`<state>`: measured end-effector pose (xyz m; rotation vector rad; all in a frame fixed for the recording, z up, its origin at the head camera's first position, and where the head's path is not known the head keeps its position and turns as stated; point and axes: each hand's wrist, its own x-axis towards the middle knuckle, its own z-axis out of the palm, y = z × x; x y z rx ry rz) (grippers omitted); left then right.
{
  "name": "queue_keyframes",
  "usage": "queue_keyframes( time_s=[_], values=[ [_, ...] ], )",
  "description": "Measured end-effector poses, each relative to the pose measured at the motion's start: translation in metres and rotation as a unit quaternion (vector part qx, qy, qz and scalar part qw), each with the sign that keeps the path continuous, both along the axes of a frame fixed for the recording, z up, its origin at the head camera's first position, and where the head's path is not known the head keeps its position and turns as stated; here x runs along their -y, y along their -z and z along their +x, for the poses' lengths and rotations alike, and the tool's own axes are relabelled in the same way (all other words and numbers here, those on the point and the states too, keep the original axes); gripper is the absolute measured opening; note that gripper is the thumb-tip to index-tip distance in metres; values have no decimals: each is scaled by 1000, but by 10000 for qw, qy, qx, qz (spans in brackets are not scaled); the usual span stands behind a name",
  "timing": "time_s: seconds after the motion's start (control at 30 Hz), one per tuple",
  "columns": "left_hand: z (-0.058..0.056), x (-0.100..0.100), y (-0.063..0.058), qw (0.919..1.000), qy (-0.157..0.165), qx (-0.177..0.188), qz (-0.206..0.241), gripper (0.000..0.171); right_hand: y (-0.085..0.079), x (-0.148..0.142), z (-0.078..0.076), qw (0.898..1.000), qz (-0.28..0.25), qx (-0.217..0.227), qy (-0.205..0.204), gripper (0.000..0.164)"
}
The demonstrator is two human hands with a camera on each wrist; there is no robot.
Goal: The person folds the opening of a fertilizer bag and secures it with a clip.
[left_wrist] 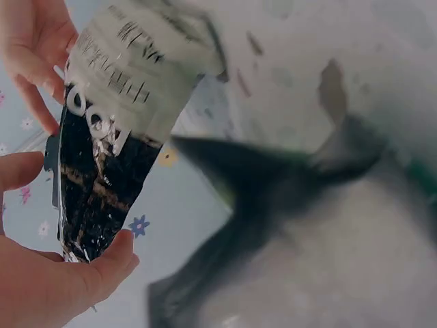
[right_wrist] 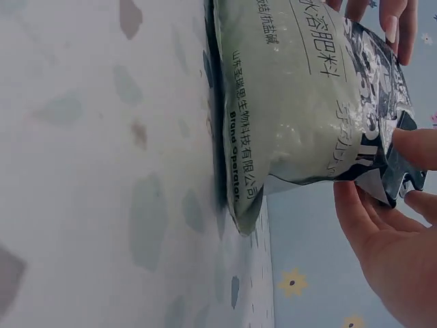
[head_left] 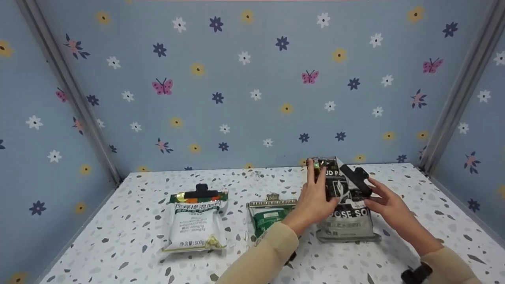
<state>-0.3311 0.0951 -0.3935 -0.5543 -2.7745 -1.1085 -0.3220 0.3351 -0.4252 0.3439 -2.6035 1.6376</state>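
A black and pale grey fertilizer bag (head_left: 347,227) stands upright at the right of the tabletop. My left hand (head_left: 315,201) holds its upper left part, with fingers along the top corner and thumb toward the front. A black bag clip (head_left: 356,179) sits slanted across the bag's upper right corner. My right hand (head_left: 388,201) pinches at this clip; in the right wrist view the thumb lies on the clip (right_wrist: 403,160) and other fingers reach behind the bag (right_wrist: 293,102). The left wrist view shows the bag (left_wrist: 130,82) between both hands.
A white fertilizer bag (head_left: 197,227) with a black clip (head_left: 201,191) stands at the left. Between the two is a green bag (head_left: 266,219) with a metallic-looking clip (head_left: 272,201), partly hidden by my left arm. The flowered wall (head_left: 252,118) rises behind the speckled table (head_left: 130,221).
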Motion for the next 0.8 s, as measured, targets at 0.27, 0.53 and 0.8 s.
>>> queue_keyframes(
  time_s=[0.27,0.53,0.8],
  values=[
    [4,-3,17,9941,-15,1040,298,81,10,3,0,9990,194,281,-284,78],
    [5,1,21,9881,-173,1467,426,63,10,5,-4,9938,926,488,-364,68],
    [4,9,15,9944,-70,1017,-269,47,4,12,3,9764,2073,-609,-15,58]
  ],
)
